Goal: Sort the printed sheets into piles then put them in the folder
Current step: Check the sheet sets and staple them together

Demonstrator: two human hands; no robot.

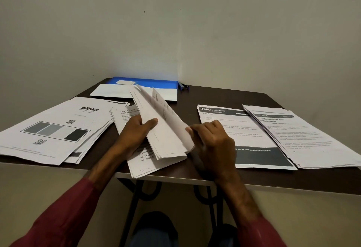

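Printed sheets lie in piles on a dark table (187, 98). A "blinkit" pile (52, 129) is at the left, a "3080" pile (252, 129) right of centre, and another pile (304, 137) at the far right. In the middle, my left hand (134, 135) grips a raised bundle of sheets (164, 127), thumb on its face, above a flat "TASK ID" pile (125, 117). My right hand (213, 145) pinches the bundle's right edge. A blue folder (160, 83) lies at the back with white sheets on it.
A blue pen (183, 86) lies right of the folder by the wall corner. Walls close off the table's back and right. The centre pile overhangs the near table edge (195, 181). Black metal table legs and my knees are below.
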